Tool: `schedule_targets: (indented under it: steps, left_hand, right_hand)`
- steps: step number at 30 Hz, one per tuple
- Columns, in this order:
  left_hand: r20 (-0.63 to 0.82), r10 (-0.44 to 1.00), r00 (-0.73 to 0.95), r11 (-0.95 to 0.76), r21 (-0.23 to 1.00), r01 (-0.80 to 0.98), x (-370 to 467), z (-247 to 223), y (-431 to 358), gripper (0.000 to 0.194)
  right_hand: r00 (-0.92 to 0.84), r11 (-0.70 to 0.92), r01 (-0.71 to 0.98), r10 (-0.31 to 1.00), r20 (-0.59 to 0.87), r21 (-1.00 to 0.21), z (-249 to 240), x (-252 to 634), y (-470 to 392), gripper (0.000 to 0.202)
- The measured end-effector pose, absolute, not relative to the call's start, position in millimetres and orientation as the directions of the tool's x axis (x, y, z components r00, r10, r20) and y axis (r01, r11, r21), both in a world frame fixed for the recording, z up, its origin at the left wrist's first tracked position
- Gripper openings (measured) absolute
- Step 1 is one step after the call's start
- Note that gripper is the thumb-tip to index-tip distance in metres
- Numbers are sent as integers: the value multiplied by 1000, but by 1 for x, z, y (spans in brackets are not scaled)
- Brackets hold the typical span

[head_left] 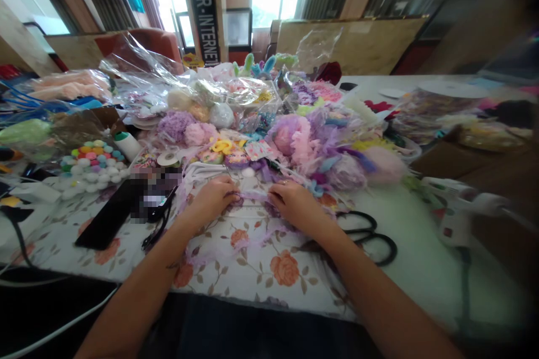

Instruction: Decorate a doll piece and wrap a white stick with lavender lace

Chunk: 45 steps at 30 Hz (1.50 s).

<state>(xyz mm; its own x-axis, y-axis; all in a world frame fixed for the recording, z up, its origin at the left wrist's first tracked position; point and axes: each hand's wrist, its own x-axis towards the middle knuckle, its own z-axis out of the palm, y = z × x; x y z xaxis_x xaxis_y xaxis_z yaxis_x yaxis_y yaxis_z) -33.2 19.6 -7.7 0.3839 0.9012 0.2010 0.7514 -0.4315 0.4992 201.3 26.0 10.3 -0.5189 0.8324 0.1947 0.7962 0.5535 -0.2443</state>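
Observation:
Between my two hands a thin lilac ribbon [252, 196] is stretched, sheer and soft-looking. My left hand [217, 197] pinches one part of it, fingers closed. My right hand [288, 199] grips it a short way to the right, also closed. A loose length of the same ribbon trails over the floral cloth [261, 275] below the hands. Under the stretched part lies a clear ruler [248, 211]. A small white ball [249, 173] sits just beyond the hands. Black-handled scissors [374, 235] lie beside my right forearm, their blades partly hidden.
A heap of pastel yarn, tulle and plastic bags [252, 101] fills the back of the table. At left are pom-poms [92, 165], a white thread spool [127, 146] and a dark phone-like slab [112, 216]. A white glue gun [452, 210] stands at right with its cord hanging down.

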Motion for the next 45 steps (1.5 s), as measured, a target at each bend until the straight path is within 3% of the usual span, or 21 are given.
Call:
schedule_targets:
  steps: [10, 16, 18, 23, 27, 33, 36, 41, 45]
  left_hand:
    - [238, 894, 380, -447, 546, 708, -33, -14, 20, 20]
    - [238, 894, 381, -448, 521, 726, -33, -14, 20, 21]
    - [243, 891, 383, -454, 514, 728, -33, -14, 19, 21]
    - [239, 890, 388, -455, 490, 743, -32, -12, 18, 22]
    - [231, 881, 413, -473, 451, 757, -30, -8, 17, 22]
    - [214, 885, 413, -465, 392, 794, -26, -6, 19, 21]
    - [188, 904, 383, -425, 467, 775, -29, -3, 18, 21]
    - [27, 932, 361, -289, 659, 695, -40, 5, 16, 19]
    - [3, 937, 349, -248, 711, 658, -48, 8, 15, 17]
  right_hand:
    - [-530, 566, 807, 820, 214, -171, 8, 208, 30, 17]
    - [-503, 634, 755, 724, 472, -168, 9, 203, 25, 18]
    - [-529, 680, 711, 686, 500, -180, 7, 198, 23, 20]
    - [-644, 724, 657, 684, 343, -211, -3, 188, 23, 17]
    - [-622, 697, 675, 713, 324, -241, -11, 188, 27, 16]
    - [-650, 711, 691, 689, 320, -126, -14, 186, 31, 25]
    - [-648, 705, 702, 693, 316, -106, -12, 185, 30, 25]
    - [-598, 662, 651, 748, 288, -371, -5, 190, 29, 17]
    - [-630, 669, 663, 741, 232, -336, -4, 195, 29, 19]
